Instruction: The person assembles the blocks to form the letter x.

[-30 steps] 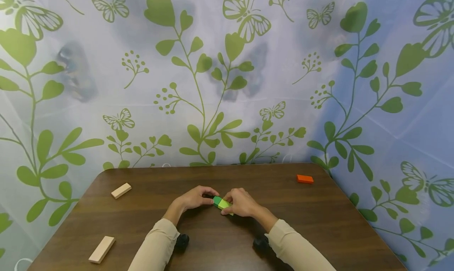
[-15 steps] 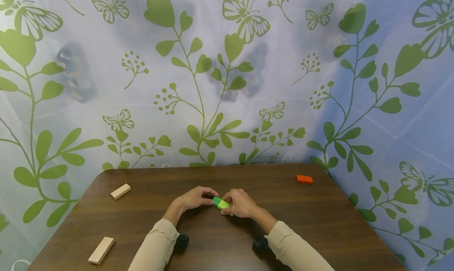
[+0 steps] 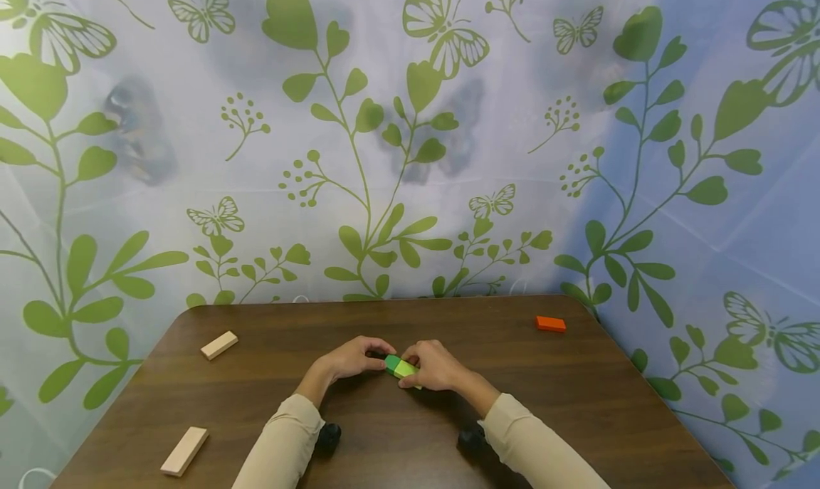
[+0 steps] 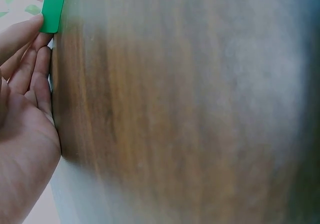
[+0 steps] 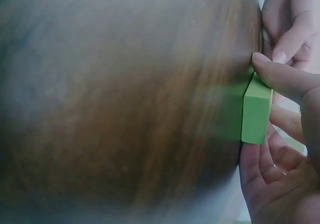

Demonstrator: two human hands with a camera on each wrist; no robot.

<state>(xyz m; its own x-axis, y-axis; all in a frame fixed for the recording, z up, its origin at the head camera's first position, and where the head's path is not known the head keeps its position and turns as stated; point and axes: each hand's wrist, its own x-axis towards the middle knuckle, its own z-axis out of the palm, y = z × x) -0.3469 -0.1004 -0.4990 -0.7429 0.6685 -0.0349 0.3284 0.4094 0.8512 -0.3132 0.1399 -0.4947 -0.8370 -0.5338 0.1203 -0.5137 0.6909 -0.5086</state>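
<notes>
Near the middle of the table in the head view, a dark green block (image 3: 391,362) and a light green block (image 3: 405,369) lie end to end in one line, touching. My left hand (image 3: 348,359) pinches the dark green block between thumb and fingers; its thumb tip meets the block's side in the left wrist view, where the dark green block (image 4: 52,12) shows clearly. The light green block is held by my right hand (image 3: 440,366), which covers part of it from above. From the right wrist, the light green block's end face (image 5: 255,120) shows between thumb and fingers.
Two pale wooden blocks lie on the left: one farther back (image 3: 219,345), one nearer the front (image 3: 184,451). An orange-red block (image 3: 551,323) rests at the back right of the brown table (image 3: 551,418). Behind the table hangs a leaf-patterned curtain (image 3: 256,176).
</notes>
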